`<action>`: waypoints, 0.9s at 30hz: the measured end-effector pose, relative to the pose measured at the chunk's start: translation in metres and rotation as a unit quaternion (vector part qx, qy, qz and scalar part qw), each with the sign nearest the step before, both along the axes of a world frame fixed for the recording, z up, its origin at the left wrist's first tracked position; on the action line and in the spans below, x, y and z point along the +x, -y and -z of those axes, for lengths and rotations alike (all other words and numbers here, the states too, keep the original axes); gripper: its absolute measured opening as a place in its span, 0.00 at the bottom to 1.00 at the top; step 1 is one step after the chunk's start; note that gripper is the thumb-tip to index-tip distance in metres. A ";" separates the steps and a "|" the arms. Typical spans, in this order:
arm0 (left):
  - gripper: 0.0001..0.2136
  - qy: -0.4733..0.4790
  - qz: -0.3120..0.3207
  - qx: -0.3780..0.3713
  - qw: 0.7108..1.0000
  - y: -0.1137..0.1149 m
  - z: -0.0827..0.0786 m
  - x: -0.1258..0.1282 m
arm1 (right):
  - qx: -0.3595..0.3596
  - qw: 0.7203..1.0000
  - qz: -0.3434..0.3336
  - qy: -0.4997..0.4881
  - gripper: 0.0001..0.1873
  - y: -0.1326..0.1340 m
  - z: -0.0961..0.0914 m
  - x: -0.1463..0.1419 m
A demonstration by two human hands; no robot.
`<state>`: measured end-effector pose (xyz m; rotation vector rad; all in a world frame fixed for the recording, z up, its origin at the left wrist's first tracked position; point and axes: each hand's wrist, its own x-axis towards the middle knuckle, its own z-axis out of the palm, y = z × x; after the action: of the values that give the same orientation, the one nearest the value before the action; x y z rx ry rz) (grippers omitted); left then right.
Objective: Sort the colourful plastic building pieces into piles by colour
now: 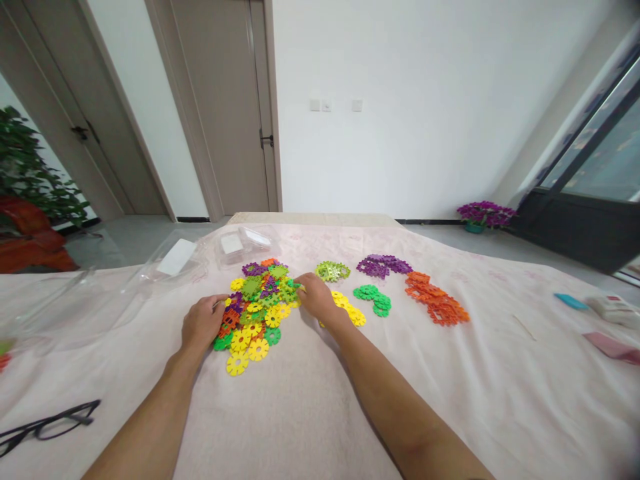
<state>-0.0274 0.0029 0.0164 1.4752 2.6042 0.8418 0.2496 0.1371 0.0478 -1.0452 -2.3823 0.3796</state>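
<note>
A mixed pile of flat plastic interlocking pieces [259,308] in yellow, green, purple and orange lies on the cloth. My left hand [200,325] rests at the pile's left side with curled fingers. A bit of yellow shows at its fingertips, too small to make out. On the right side of the pile, my right hand [316,295] pinches a green interlocking disc [295,284]. Beside that hand lie sorted groups: yellow discs [354,311] partly behind my wrist, lime pieces [332,271], green discs [381,304], purple pieces [383,265] and orange squares [437,300].
Clear plastic boxes [245,245] stand behind the pile, with more clear packaging [145,277] to the left. Black glasses [55,425] lie front left. At the right are a blue item [571,301], a pink cloth [613,347] and a thin stick [524,327].
</note>
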 end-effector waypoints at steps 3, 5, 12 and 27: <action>0.19 -0.004 0.001 0.003 1.000 -0.001 0.001 -0.001 | 0.020 0.998 -0.050 0.042 0.19 0.007 0.002 -0.005; 0.19 -0.007 0.001 0.004 1.000 -0.001 0.002 -0.002 | 0.026 0.996 -0.058 0.063 0.20 0.009 0.002 -0.006; 0.19 -0.004 0.002 0.004 1.000 -0.001 0.001 -0.001 | 0.015 0.997 -0.019 0.076 0.16 0.010 -0.001 -0.004; 0.19 -0.002 0.001 0.002 1.000 -0.001 -0.001 0.001 | 0.036 0.992 -0.005 0.124 0.17 0.003 0.002 -0.003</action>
<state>-0.0268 0.0041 0.0170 1.4820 2.6058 0.8439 0.2463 0.1337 0.0462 -1.1027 -2.5999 0.1743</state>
